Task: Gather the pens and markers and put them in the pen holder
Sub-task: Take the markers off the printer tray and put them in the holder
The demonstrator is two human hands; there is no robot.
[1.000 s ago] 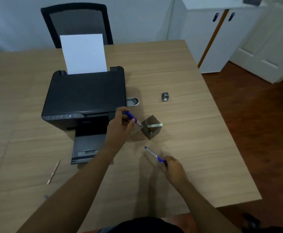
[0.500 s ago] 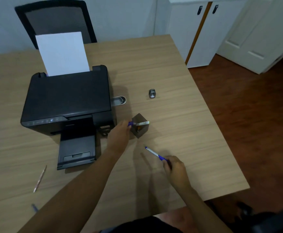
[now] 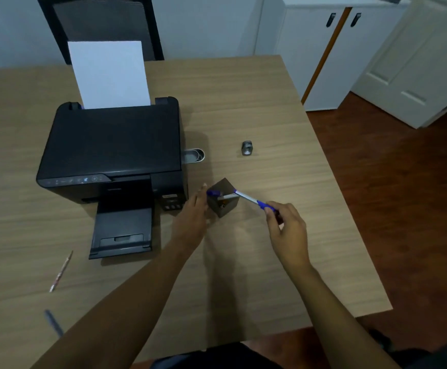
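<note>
A dark square pen holder (image 3: 223, 206) stands on the wooden table, right of the printer. A blue marker (image 3: 213, 193) and a white pen (image 3: 226, 197) rest in its top. My left hand (image 3: 191, 218) is just left of the holder, fingers apart and holding nothing. My right hand (image 3: 287, 230) pinches a blue and white pen (image 3: 253, 200) by its blue end, and its tip reaches the holder's top corner. A thin pencil (image 3: 61, 271) and a dark blue pen (image 3: 53, 322) lie on the table at the near left.
A black printer (image 3: 110, 153) with white paper sits at the left, its output tray (image 3: 122, 231) extended towards me. A small metal tin (image 3: 195, 155) lies beside the printer and a small grey object (image 3: 247, 148) farther right. A black chair (image 3: 100, 25) stands behind the table (image 3: 270, 275).
My left hand dropped the blue marker into the holder and let go. My right hand lifted the blue and white pen off the table and carried it up to the holder.
</note>
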